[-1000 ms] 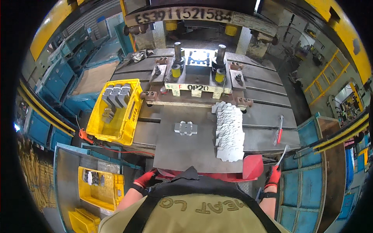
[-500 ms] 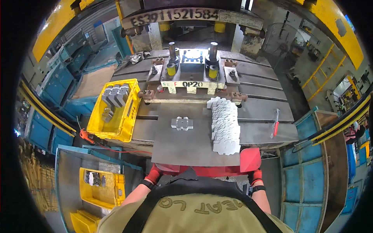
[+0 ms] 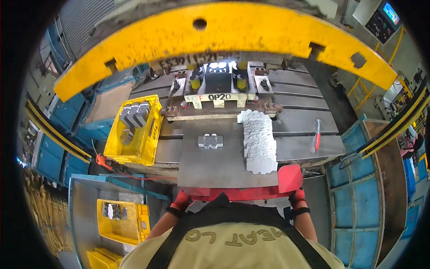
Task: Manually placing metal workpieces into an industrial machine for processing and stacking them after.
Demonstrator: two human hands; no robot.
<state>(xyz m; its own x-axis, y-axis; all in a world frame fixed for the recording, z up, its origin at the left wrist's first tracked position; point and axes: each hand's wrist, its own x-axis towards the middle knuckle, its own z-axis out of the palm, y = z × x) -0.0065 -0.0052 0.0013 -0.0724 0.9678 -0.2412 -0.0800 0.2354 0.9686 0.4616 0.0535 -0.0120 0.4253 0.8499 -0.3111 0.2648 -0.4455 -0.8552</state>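
My left hand (image 3: 181, 200), in a red glove, is at the left end of a red panel (image 3: 244, 193) along the table's front edge. At its right end, below a raised red flap (image 3: 290, 178), is my right hand (image 3: 297, 197), also red-gloved. The fingers of both hands are too hidden to read. In front of me on a flat steel plate (image 3: 201, 169) lies a single notched metal part (image 3: 210, 141). To its right, a long overlapping row of similar flat parts (image 3: 259, 141) runs away from me. Behind stands the press die (image 3: 219, 97), with the yellow press beam (image 3: 251, 31) low above it.
On the left of the table, a yellow bin (image 3: 154, 143) holds several stacked parts (image 3: 135, 114). A red-handled tool (image 3: 317, 140) lies at the right. More yellow bins (image 3: 121, 237) sit in a blue-framed cart at lower left. A blue rack (image 3: 354, 193) stands at right.
The yellow press beam has come down across the view, and the marked crossbar now sits lower, partly covering the die posts. My hands stay at the red panel's ends.
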